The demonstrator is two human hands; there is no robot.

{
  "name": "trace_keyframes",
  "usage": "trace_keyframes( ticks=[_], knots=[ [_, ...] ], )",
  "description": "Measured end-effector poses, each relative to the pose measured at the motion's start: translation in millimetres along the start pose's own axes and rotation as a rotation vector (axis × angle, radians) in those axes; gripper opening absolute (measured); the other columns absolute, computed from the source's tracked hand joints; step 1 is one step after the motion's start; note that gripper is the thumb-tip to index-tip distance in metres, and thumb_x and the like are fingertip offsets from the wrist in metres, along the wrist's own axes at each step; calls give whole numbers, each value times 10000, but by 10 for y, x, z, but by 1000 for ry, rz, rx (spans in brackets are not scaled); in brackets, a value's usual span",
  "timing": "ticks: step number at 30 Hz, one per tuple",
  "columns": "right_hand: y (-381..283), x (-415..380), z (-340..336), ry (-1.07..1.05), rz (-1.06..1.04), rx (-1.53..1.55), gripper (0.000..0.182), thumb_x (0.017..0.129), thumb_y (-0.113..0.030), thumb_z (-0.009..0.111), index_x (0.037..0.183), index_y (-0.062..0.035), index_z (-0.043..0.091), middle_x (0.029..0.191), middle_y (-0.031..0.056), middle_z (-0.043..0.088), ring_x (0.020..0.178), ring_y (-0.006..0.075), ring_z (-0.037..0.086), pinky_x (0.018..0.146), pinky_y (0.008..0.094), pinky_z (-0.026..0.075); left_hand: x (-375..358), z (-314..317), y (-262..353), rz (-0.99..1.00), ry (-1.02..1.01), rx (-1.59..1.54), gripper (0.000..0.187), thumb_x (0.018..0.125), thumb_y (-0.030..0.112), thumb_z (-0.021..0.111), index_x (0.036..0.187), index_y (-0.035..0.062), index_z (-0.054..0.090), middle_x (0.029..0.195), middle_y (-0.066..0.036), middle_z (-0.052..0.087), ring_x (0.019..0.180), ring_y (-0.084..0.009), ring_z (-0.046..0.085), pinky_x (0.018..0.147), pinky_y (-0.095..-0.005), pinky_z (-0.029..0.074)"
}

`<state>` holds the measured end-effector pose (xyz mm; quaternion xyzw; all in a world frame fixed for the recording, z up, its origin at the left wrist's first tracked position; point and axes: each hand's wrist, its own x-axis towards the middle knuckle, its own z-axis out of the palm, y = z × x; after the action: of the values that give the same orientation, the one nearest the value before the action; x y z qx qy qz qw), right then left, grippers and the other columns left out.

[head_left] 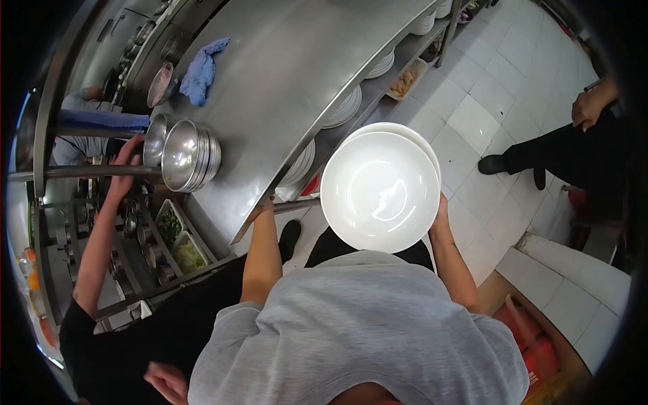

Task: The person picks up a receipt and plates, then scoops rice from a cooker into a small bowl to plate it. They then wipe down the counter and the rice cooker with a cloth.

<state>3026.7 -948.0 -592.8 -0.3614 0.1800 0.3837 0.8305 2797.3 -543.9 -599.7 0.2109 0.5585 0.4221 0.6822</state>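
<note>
Two large white bowls (pixel 380 192), one inside the other, are held in front of my body. My right hand (pixel 442 208) grips their right rim from the side, its fingers mostly hidden beneath them. My left hand (pixel 264 206) reaches to the edge of the steel table (pixel 270 81), near its front corner. The tabletop hides its fingers, so I cannot see whether they hold anything. On the shelf below, near that hand, are stacked white plates (pixel 300 164) and a small red item (pixel 310 185).
Left of me, a co-worker's hand (pixel 123 169) is beside stacked steel bowls (pixel 191 156). A blue cloth (pixel 204 71) lies on the table. Another person's shoe (pixel 492 165) is on the tiled floor to the right. A food tray (pixel 407 79) sits on the lower shelf.
</note>
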Motion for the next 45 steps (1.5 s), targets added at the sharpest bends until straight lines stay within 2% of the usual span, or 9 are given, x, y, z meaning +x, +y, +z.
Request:
trace_keyframes(
  ticks=[8,11,17,20,23,30,33,36,45],
  knots=[
    [-412,-35,8,94,8,-48,368,901,-189,423,1128,73,547,1015,183,630,857,259,641,741,325,540,-276,16,-99,-41,-47,-128,198,888,256,540,917,60,549,675,-76,549,567,-210,569,451,-295,447],
    [-570,1,-40,95,1,-133,366,900,-182,417,1118,80,551,1011,178,631,857,254,639,738,315,535,-439,-63,-99,-109,-162,-123,161,812,150,568,940,58,536,789,-114,590,626,-266,585,520,-326,488],
    [-901,100,-32,114,8,-190,363,899,-179,406,1098,81,562,1000,166,634,864,242,635,741,304,525,-1349,-198,-264,-189,-293,-17,172,752,44,563,897,-47,550,786,-161,607,602,-271,598,483,-346,489],
    [-1043,-12,108,119,-16,-199,365,901,-186,402,1098,74,566,1007,158,635,875,239,634,751,302,522,-1777,-179,-333,-195,-282,141,223,732,35,562,928,-69,536,745,-179,596,446,-257,548,390,-336,471],
    [-1159,-243,311,131,-55,-177,369,902,-189,399,1103,72,567,1013,154,635,884,238,635,758,302,522,-2011,-230,-307,-230,-386,321,413,707,29,553,1095,-90,478,811,-194,595,530,-258,602,361,-317,469],
    [-1197,-861,786,337,-143,-304,378,903,-195,398,1116,69,564,1024,151,635,902,240,634,768,303,523,-2352,-83,112,-188,-570,657,274,693,81,558,892,-108,568,621,-139,594,369,-169,516,302,-241,393],
    [-1093,-724,423,167,-173,-194,389,905,-196,391,1130,76,557,1035,156,633,922,247,634,787,308,524,-2397,65,187,-164,-612,591,235,704,72,552,848,-113,567,599,-135,582,354,-164,504,299,-235,383],
    [-1051,-762,585,98,-150,-94,383,901,-175,387,1128,85,553,1039,169,629,919,256,635,790,315,527,-2497,232,274,-151,-611,495,227,700,75,551,829,-112,566,595,-136,579,358,-172,508,297,-243,383],
    [-1081,-579,1937,-133,-95,-116,360,885,-146,408,1137,84,522,1023,178,623,893,257,645,770,352,545,-2728,830,671,-40,-500,311,227,690,58,522,848,-98,569,584,-118,562,341,-171,465,281,-266,360]
  ],
)
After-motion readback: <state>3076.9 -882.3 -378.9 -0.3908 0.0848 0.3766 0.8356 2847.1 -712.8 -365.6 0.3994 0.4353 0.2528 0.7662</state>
